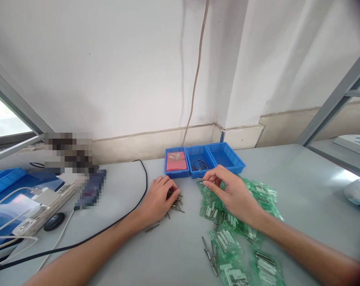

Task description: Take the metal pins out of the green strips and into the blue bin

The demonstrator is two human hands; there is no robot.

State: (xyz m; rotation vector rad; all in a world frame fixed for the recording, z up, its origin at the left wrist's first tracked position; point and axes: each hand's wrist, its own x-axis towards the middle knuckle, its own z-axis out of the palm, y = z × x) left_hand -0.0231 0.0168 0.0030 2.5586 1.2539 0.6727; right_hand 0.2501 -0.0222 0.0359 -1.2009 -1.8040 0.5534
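Observation:
My left hand (159, 198) rests on the grey table with its fingers curled over a small pile of dark metal pins (177, 204). What it grips under the fingers is hidden. My right hand (230, 190) hovers over a heap of green plastic packets (239, 234) and pinches one thin metal pin (201, 180) between thumb and fingers, just in front of the blue trays. Three small blue trays stand at the wall: the left tray (176, 162) holds a red packet, the middle tray (199, 161) holds several pins, the right tray (226, 156) shows nothing inside.
A black cable (142, 186) curves across the table on the left. A white power strip (45, 206) with plugs and white wires lies at far left, beside a blue tray (5, 178). Loose pins (210, 254) lie near the packets. A metal frame post (335, 99) stands at right.

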